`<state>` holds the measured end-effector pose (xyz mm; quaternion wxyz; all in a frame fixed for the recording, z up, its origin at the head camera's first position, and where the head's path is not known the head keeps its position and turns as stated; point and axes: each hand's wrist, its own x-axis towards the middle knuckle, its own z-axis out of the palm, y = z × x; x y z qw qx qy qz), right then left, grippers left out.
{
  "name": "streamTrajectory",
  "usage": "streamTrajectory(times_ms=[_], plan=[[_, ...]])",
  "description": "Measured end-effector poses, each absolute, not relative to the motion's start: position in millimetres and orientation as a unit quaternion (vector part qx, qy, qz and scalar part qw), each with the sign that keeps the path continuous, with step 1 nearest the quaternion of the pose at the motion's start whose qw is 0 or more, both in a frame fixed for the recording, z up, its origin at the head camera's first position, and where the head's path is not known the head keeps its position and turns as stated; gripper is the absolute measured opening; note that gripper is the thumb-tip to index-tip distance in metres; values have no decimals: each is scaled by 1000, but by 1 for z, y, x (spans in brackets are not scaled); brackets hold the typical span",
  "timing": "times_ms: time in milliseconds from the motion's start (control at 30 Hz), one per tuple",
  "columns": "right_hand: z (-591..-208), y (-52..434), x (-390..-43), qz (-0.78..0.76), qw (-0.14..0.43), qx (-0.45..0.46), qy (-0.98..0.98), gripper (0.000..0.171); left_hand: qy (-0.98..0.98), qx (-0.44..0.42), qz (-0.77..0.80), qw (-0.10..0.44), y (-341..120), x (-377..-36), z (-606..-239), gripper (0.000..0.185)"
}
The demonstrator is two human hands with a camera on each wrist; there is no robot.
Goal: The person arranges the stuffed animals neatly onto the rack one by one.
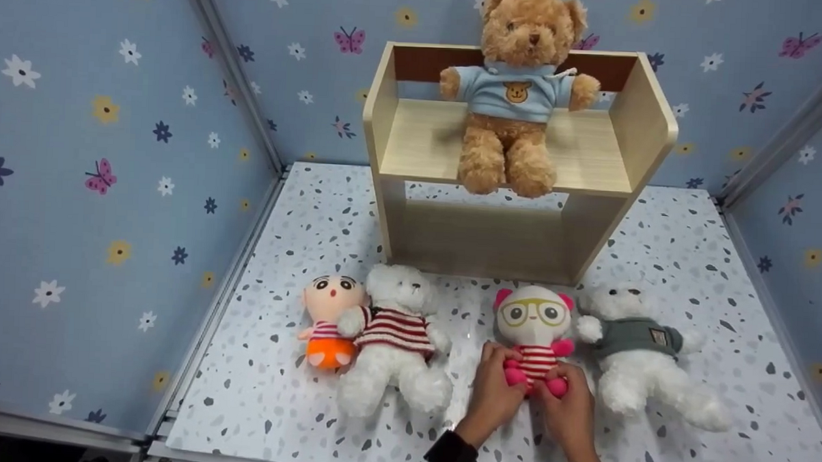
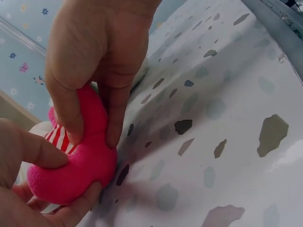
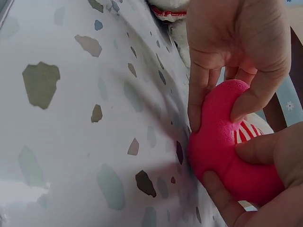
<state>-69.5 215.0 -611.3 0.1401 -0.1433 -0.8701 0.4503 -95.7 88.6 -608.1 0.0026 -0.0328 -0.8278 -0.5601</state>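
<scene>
A plush panda doll with pink ears, yellow glasses and a red-and-white striped body lies face up on the speckled table. My left hand pinches one of its pink legs, thumb on top and fingers underneath. The other leg is pinched by my right hand. Both wrist views show the pink lower part of the doll close up, with fingertips pressing into the soft fabric. Right beside the doll lies a white teddy bear in a green top.
A wooden shelf stands behind, with a brown teddy bear in a blue hoodie sitting on its upper board. To the left lie a white bear in a striped sweater and a doll in orange shorts. Patterned panels surround the table.
</scene>
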Motion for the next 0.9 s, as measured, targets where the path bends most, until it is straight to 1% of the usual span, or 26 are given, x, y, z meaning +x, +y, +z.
streamTrajectory(times_ms=[100, 267, 367, 533, 900], plan=[[-610, 214, -70, 460, 156, -138, -863, 27, -826, -31, -563, 15, 89, -95, -606, 44], [-608, 215, -71, 468, 145, -144, -860, 26, -827, -29, -561, 31, 90, -94, -603, 43], [-607, 215, -71, 472, 145, -143, -858, 28, -826, -25, -563, 25, 90, -93, -601, 44], [-606, 215, -71, 485, 159, -134, -849, 31, -814, -18, -580, 13, 90, -93, -599, 44], [-599, 213, -72, 491, 144, -146, -846, 31, -806, -34, -587, 65, 88, -93, -596, 41]])
